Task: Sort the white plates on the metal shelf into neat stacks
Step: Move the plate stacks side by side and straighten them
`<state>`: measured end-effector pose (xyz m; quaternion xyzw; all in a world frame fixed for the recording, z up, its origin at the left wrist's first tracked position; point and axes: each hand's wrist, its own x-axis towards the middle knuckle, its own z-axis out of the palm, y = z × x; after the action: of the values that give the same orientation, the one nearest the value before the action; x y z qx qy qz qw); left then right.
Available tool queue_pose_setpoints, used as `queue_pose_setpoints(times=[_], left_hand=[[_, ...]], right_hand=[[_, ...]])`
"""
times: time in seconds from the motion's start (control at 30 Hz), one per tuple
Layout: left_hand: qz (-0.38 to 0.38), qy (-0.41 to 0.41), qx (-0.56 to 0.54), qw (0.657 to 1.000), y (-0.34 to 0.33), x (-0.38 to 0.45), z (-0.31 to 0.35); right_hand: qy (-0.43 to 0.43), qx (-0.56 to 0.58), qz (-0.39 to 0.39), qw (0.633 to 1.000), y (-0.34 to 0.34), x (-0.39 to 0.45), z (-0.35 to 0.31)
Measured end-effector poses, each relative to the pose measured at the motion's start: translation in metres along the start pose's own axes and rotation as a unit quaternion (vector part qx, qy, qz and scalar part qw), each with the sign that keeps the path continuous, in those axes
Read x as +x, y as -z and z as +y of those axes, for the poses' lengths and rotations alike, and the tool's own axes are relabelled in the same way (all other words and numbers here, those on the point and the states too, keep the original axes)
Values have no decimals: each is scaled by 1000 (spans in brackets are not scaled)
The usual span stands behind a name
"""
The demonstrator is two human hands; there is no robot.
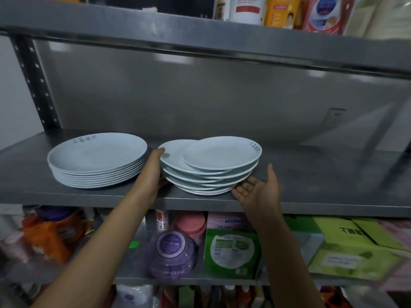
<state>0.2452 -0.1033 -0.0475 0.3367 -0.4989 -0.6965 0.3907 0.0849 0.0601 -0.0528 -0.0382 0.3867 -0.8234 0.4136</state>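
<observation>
Two stacks of white plates stand on the metal shelf (311,174). The left stack (97,161) holds several large plates, evenly piled. The right stack (209,170) is uneven, and its top plate (222,152) is shifted to the right. My left hand (153,167) presses against the left side of the right stack, thumb on an upper rim and fingers hidden beneath. My right hand (258,190) is palm up with fingers spread, its fingertips at the lower right edge of that stack.
The shelf's right half is bare metal up to a grey back wall with a socket (333,117). A shelf above (200,34) carries bottles and boxes. The shelf below holds a purple tub (171,254), green boxes (231,250) and an orange bottle (51,234).
</observation>
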Motion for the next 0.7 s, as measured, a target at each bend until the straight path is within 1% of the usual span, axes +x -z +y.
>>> queue_pose_setpoints(times=[0.27, 0.43, 0.5, 0.57, 0.63, 0.7], left_hand=[[-19, -8, 14, 1000, 4, 9, 3], [-31, -13, 24, 999, 5, 14, 3], [-34, -17, 15, 999, 5, 16, 3], [-38, -38, 21, 998, 4, 17, 5], [-25, -46, 31, 998, 3, 18, 10], [-4, -54, 38, 998, 5, 20, 16]], right_hand=[[1, 14, 33, 999, -3, -3, 3], [-1, -25, 46, 999, -1, 2, 2], [32, -69, 65, 995, 0, 6, -4], [91, -123, 85, 985, 0, 14, -15], [127, -151, 65, 978, -6, 18, -27], [127, -173, 40, 976, -15, 18, -37]])
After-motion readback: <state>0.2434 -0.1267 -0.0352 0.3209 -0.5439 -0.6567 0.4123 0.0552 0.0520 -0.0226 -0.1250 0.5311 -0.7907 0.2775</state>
